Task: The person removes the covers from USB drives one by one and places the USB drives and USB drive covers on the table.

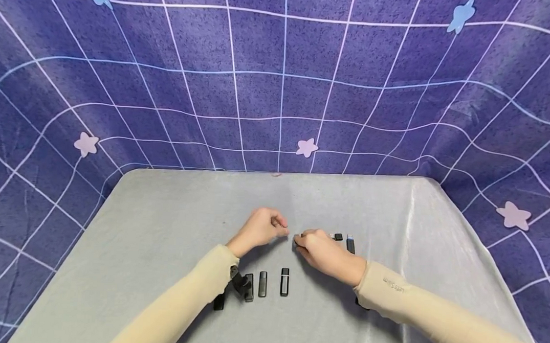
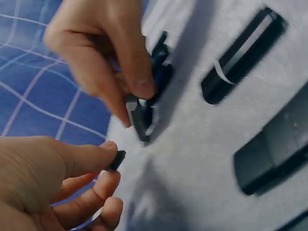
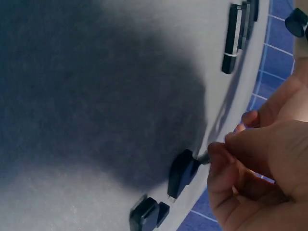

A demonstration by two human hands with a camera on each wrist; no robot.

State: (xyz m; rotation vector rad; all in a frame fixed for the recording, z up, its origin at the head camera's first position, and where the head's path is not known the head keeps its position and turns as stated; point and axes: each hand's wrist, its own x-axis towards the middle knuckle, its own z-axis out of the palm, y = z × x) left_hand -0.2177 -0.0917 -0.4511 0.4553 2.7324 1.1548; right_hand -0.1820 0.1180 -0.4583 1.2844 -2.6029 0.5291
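My left hand (image 1: 260, 226) is above the middle of the table. In the left wrist view its thumb and fingers pinch a small dark cap-like piece (image 2: 117, 160). Just to the right, my right hand (image 1: 324, 251) pinches a small grey USB stick (image 2: 137, 116), mostly covered by the fingers in the head view. The two held pieces are apart. Beyond the right hand lie a USB stick with a blue connector (image 1: 350, 245) and a black one with a silver connector (image 1: 338, 236). Nearer me rests a black USB stick with a pale band (image 1: 285, 283).
A grey USB stick (image 1: 263, 284), another dark one (image 1: 249, 292) and a black piece (image 1: 219, 302) lie near the left sleeve. Part of a dark object (image 1: 363, 305) shows under the right sleeve. Grey cloth (image 1: 177, 203) covers the table; a purple gridded curtain (image 1: 260, 94) surrounds it.
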